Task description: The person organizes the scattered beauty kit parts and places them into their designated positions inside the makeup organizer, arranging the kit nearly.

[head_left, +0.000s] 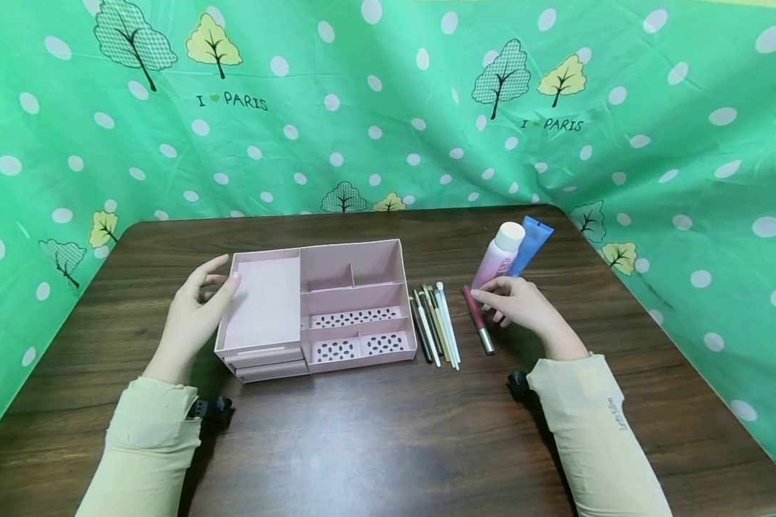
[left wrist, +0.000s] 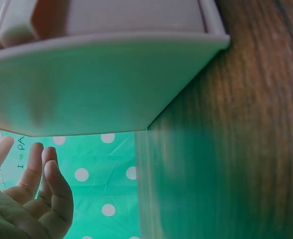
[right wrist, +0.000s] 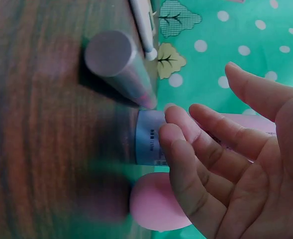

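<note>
A pale pink desk organizer (head_left: pixel 352 287) lies on the table, with a flat lid on its left half, compartments on its right and drawers in front. My left hand (head_left: pixel 197 309) is at the organizer's left edge, thumb near the rim and fingers loosely extended; contact is unclear. My right hand (head_left: pixel 520 305) hovers beside a dark red cosmetic tube with a silver end (head_left: pixel 478 321), fingers loosely bent with nothing between them. Just beyond that hand stand a pink bottle with a white cap (head_left: pixel 496 256) and a blue squeeze tube (head_left: pixel 532 244). A rounded pink thing (right wrist: pixel 156 201) shows below the fingers in the right wrist view.
Several slim makeup brushes (head_left: pixel 435 323) lie side by side between the organizer and the dark red tube. The dark wooden table (head_left: pixel 375 438) ends at a green polka-dot cloth (head_left: pixel 375 108) hanging behind and along both sides.
</note>
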Tool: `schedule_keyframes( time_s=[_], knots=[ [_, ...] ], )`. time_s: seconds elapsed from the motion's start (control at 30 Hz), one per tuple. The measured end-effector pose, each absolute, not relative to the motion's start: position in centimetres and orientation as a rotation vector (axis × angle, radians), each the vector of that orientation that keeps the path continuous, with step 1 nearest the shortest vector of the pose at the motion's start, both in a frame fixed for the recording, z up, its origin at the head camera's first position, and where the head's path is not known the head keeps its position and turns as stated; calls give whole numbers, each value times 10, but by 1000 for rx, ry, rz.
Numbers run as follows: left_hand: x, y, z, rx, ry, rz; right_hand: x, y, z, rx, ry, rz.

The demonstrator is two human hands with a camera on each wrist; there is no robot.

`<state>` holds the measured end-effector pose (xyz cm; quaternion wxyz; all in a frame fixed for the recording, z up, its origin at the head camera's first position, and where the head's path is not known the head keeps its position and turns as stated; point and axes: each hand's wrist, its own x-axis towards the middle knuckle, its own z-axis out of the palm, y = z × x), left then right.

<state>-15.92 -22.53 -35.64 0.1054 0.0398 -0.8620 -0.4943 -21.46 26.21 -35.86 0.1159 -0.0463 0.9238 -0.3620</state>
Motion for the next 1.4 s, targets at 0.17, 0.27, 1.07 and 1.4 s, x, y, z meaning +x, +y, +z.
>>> schedule_keyframes(
  time_s=[0.17, 0.27, 1.07, 1.4],
  knots=[
    [-159, -225, -357, 116, -2529, -1483, -216, 263, -361, -132, 2686, -1065],
    [-160, -226, -358, 105, -2526, -1490, -216, 264, -362, -131, 2675, -1047],
    [-158, -226, -357, 77, -2562, -1576, -218, 257, -372, -68, 2614, -946],
    [-160, -227, -358, 83, -2566, -1621, -218, 257, -376, -31, 2550, -995]
  ],
)
